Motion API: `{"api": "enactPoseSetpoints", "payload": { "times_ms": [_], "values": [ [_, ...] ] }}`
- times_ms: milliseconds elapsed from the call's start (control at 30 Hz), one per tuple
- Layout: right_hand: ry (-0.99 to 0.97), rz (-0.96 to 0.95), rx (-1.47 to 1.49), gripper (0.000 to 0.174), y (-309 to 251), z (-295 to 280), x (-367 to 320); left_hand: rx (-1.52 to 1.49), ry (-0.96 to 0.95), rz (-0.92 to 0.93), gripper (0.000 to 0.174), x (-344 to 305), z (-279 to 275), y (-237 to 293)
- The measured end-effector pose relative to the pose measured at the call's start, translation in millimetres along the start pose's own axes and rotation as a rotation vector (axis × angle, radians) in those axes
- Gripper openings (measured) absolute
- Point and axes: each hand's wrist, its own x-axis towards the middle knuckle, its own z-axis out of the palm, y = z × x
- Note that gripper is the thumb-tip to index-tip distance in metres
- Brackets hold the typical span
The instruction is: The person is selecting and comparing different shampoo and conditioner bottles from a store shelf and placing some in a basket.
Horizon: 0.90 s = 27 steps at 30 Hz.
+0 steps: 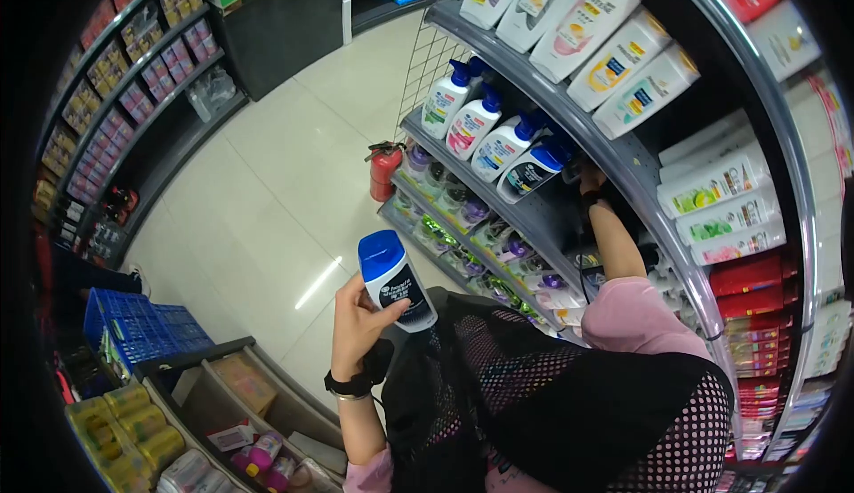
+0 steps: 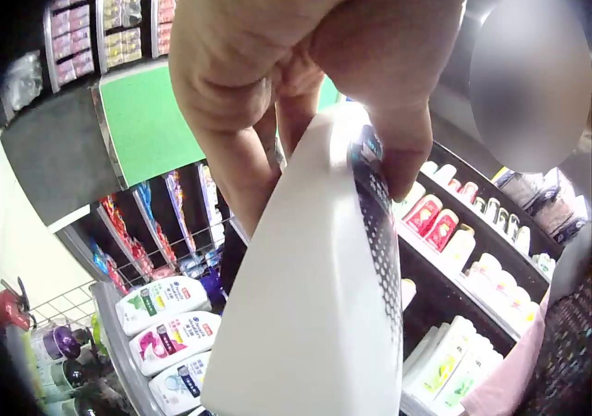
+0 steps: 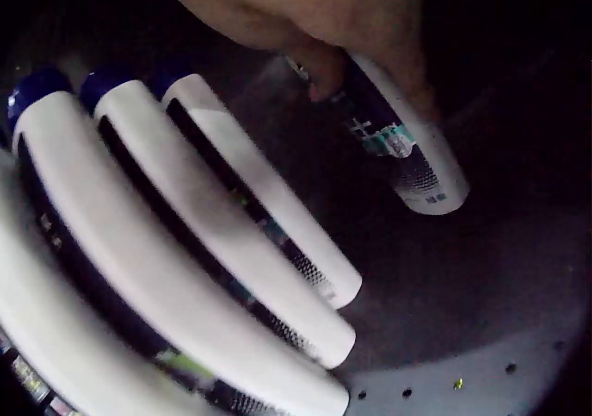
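My left hand grips a white shampoo bottle with a blue cap and a dark label, held up in front of the body. In the left wrist view, fingers and thumb pinch the bottle from both sides. My right hand reaches deep into the shelf behind the blue-pump bottles, mostly hidden in the head view. There, in the right wrist view, its fingers and thumb hold another white shampoo bottle with a dark label. Beside it stand several similar bottles with blue caps in a row.
Large white bottles line the shelf above. Packed goods fill the lower shelves. A red fire extinguisher stands on the tiled floor at the shelf end. A blue basket and a divided bin are at lower left.
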Motion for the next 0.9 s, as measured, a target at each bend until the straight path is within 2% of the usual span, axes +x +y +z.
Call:
{"api": "enactPoseSetpoints", "payload": {
  "times_ms": [133,167,267,367,567,900],
  "values": [
    [-0.029,0.037,0.036,0.053,-5,2,20,-0.136,-0.009,0.011,0.041,32,2,-22],
    [-0.031,0.041,0.042,0.053,-5,6,25,-0.021,-0.020,-0.071,0.040,38,-4,-29],
    [-0.034,0.048,0.057,0.052,-6,18,38,-0.148,-0.039,-0.068,0.039,59,-2,-47],
    [-0.031,0.049,0.056,0.051,-6,29,46,-0.033,-0.047,-0.044,0.039,71,-1,-58],
    [-0.038,0.053,0.070,0.050,-5,45,58,-0.020,-0.038,-0.150,0.042,75,-8,-74],
    [-0.037,0.089,0.070,0.048,-4,35,52,-0.034,-0.064,-0.189,0.044,96,-8,-47]
  ]
}}
